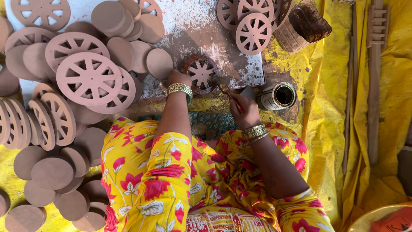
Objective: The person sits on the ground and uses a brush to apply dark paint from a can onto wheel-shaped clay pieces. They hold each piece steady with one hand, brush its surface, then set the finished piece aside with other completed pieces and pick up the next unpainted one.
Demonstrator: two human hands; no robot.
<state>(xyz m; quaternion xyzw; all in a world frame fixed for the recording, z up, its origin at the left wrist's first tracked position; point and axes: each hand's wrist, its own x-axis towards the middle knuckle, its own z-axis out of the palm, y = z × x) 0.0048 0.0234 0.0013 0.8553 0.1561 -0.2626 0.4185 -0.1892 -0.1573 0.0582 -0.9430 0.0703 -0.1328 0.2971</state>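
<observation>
A small spoked wooden wheel, its rim dark with brown paint, lies on a paint-splashed white board. My left hand, with gold bangles at the wrist, rests against the wheel's left edge and steadies it. My right hand grips a paintbrush whose bristles touch the wheel's lower right rim. An open tin of dark paint stands just right of my right hand.
Piles of unpainted spoked wheels and plain round discs fill the left side. More wheels and a dark wooden block sit at the top. Yellow sheeting and wooden slats lie at the right.
</observation>
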